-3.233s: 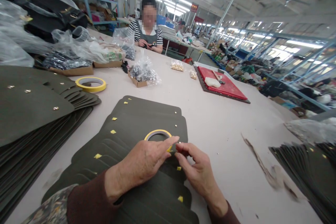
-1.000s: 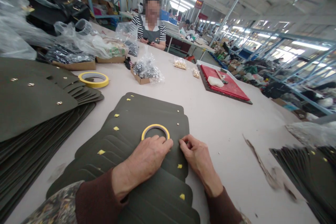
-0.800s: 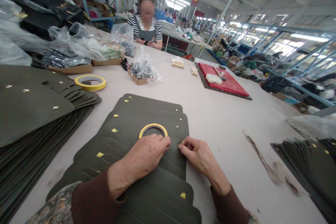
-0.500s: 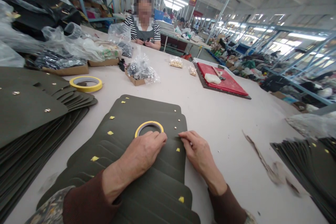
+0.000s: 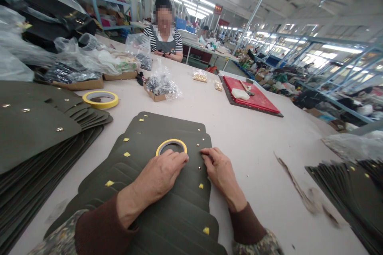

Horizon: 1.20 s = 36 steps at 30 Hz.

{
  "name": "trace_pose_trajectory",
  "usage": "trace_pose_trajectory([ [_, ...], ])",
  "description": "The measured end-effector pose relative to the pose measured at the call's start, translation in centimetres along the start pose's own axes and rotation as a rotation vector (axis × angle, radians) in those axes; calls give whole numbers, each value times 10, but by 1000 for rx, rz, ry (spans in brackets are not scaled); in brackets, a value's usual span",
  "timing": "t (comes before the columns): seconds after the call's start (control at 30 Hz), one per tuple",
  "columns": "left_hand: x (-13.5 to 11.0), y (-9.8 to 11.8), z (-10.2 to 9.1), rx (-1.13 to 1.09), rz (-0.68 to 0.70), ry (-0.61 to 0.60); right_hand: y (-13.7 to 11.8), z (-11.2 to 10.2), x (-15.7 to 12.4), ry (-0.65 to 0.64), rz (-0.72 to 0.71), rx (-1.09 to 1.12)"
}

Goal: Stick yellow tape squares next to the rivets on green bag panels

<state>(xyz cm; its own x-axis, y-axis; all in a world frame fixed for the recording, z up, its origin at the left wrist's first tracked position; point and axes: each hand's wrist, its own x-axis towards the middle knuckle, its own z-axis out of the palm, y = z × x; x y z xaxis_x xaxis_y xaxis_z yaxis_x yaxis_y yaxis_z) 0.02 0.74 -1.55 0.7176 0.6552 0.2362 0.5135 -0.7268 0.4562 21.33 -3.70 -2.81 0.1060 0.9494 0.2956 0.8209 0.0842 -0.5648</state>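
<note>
From our head cam we're looking down at a fanned stack of dark olive panels (image 5: 185, 217) lying on a pale counter (image 5: 254, 159) right in front of us, with little yellow tape squares (image 5: 109, 183) along the edges and small brass studs (image 5: 199, 144) near the top corners. Our left hand (image 5: 158, 177) lies flat and open on the stack, its fingertips right at a yellow tape roll (image 5: 171, 142) sitting on the panels. Our right hand (image 5: 221, 173) is open too, fingers lightly curved at the panel edge, not gripping anything we can see. Off to the left there's a taller pile of the same panels (image 5: 32, 139) and a second tape roll (image 5: 100, 106), and another pile (image 5: 338, 195) sits to the right. Across the counter a co-worker (image 5: 163, 36) sits past bagged hardware (image 5: 161, 85), with a red cutting board (image 5: 251, 99) farther right. Our worry: those panels look slick, so a careless push could slide the fan out of line, and the loose roll could tip or knock tape squares off.
</note>
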Motion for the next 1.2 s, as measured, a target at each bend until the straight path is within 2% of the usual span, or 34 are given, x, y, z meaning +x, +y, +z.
trace_pose_trajectory([
  [0.07,-2,0,1,-94,52,66,-3,-3,-5,56,39,147],
  [0.13,-3,3,0,-170,82,91,-10,-6,-12,52,53,297],
  [0.27,-4,9,-2,-212,83,82,-29,-9,-18,-46,-105,421],
  [0.33,-4,10,-3,-189,74,73,-34,-8,-18,-35,-172,409],
  [0.43,-4,13,-5,-149,44,32,-36,-7,-17,7,-187,389],
  [0.63,-2,17,-7,-88,-31,-44,-39,-9,-16,-48,-233,358],
  [0.8,-3,17,-4,-27,-9,-73,-38,-3,-17,10,-348,253],
  [0.93,-5,15,1,-34,-30,-35,-35,4,-19,101,-388,114],
  [1.07,-6,15,3,-63,-24,49,-40,7,-24,135,-288,119],
  [1.13,-7,16,3,-47,14,112,-45,7,-25,106,-138,207],
  [1.2,-8,20,2,-47,81,184,-48,5,-23,58,75,365],
])
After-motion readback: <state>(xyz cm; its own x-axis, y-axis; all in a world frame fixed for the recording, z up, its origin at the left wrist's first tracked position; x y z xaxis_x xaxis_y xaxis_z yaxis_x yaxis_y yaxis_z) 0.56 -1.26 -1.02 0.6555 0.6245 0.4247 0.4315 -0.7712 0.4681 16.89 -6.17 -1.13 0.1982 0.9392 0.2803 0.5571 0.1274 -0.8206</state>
